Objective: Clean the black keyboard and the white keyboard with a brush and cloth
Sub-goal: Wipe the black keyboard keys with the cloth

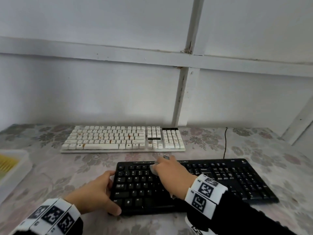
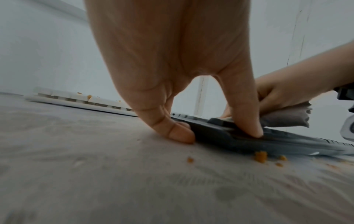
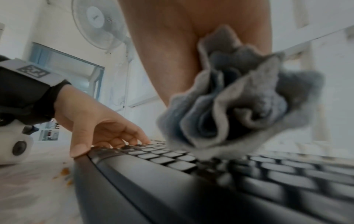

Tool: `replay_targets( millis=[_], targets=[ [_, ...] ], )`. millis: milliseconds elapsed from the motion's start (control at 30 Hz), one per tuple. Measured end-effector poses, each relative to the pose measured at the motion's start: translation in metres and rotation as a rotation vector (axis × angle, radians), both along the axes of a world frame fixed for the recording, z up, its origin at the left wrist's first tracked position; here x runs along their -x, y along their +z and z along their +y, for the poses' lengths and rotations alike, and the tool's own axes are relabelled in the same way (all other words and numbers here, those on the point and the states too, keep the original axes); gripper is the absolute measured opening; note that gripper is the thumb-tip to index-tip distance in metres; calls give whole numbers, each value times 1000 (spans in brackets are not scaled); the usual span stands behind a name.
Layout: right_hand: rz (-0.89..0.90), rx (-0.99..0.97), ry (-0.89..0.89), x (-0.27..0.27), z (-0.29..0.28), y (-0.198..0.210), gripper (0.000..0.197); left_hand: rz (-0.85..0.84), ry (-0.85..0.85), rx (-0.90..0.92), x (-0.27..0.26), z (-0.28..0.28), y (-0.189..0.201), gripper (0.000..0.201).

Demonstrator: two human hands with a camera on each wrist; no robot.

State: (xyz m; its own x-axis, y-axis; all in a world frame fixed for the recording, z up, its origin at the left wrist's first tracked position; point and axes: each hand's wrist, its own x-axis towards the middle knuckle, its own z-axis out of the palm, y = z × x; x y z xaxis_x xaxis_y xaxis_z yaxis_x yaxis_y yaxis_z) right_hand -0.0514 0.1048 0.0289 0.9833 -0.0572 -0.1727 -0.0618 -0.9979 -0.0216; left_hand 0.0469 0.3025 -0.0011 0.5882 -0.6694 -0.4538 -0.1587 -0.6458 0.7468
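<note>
The black keyboard [image 1: 220,180] lies near the table's front edge, slightly skewed. My left hand [image 1: 100,192] grips its left end, thumb on the front corner and fingers on the far corner; the left wrist view shows the thumb [image 2: 247,121] on top and a finger [image 2: 178,133] against the side of the black keyboard [image 2: 220,136]. My right hand [image 1: 169,172] holds a bunched grey cloth [image 1: 153,170] on the upper key rows. The grey cloth [image 3: 239,98] hangs down onto the keys. The white keyboard [image 1: 123,139], with orange specks, lies farther back.
Orange crumbs [image 2: 260,156] lie on the flowered tablecloth [image 1: 67,167] by the black keyboard's left end. A white tray [image 1: 15,167] with something yellow sits at the left edge. A black cable [image 1: 225,143] runs back to the wall. No brush is in view.
</note>
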Motion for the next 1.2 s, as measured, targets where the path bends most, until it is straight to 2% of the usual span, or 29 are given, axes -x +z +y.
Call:
replay_targets(
  millis=[200, 300, 367, 533, 633, 733, 867, 1000, 1100, 1200],
  targets=[
    [50, 13, -167, 21, -26, 8, 33, 15, -12, 13, 3, -1, 3, 91],
    [114, 45, -232, 16, -32, 20, 21, 15, -9, 19, 3, -1, 2, 90],
    [101, -12, -240, 0, -28, 24, 23, 15, -11, 20, 2, -1, 1, 90],
    [59, -117, 4, -43, 34, 27, 14, 36, -25, -8, -4, 1, -1, 95],
    [116, -36, 145, -53, 63, 20, 17, 28, -42, -46, -9, 1, 0, 97],
    [83, -21, 59, -45, 64, 5, 26, 25, -34, -30, -8, 0, -1, 95],
    [59, -53, -25, -16, 34, 6, 16, 1, -25, -25, -6, 2, -4, 94],
    [36, -95, -89, 7, -6, 6, 37, -24, -29, -29, -5, 2, -5, 95],
    [51, -74, -177, 14, -27, 6, 42, -35, -21, -18, -2, 1, -2, 95],
    [57, -48, -239, 6, -28, 16, 39, -108, -26, -42, 0, 1, 0, 101]
  ],
)
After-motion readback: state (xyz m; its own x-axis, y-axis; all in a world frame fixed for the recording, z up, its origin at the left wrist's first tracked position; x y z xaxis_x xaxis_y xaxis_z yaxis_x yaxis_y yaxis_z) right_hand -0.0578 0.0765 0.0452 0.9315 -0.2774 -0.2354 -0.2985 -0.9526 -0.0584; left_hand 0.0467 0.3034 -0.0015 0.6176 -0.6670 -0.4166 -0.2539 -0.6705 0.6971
